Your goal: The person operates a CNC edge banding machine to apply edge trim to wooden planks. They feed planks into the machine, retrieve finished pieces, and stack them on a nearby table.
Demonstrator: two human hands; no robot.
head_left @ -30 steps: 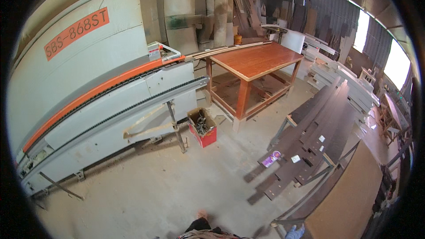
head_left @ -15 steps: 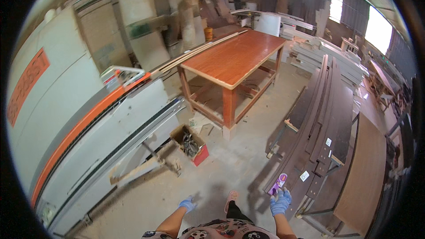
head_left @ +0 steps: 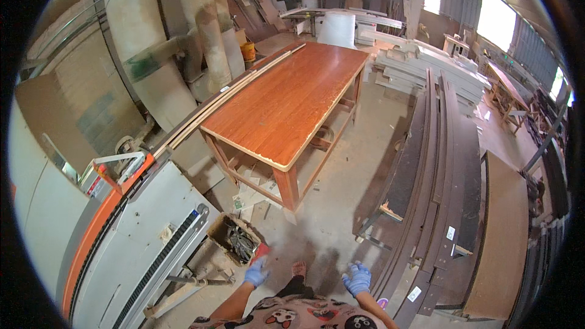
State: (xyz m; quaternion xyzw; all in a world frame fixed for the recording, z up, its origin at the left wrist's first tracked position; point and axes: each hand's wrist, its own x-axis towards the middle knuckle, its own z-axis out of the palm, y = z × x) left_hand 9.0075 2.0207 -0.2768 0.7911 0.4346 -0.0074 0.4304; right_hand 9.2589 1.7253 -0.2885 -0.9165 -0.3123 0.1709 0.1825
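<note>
My left hand (head_left: 256,273), in a light blue work glove, hangs in front of me near a box of dark scrap strips (head_left: 237,240). Its fingers reach forward and nothing shows in them. My right hand (head_left: 357,279), gloved the same way, is held over the floor just left of a stack of long dark brown boards (head_left: 420,219). Its fingers are apart and it holds nothing. A small purple item (head_left: 382,303) lies on the near end of the stack, partly hidden behind my right forearm.
Ahead stands a red-brown wooden table (head_left: 292,97), with long thin strips (head_left: 231,90) along its left side. A white machine with an orange edge (head_left: 91,231) fills the left. Pale boards (head_left: 426,67) are piled at the far right, and a brown panel (head_left: 499,237) stands beside the dark boards.
I have moved forward, so the table and box are nearer. My right hand has come away from the purple item and shifted left. My left hand stays low in front.
</note>
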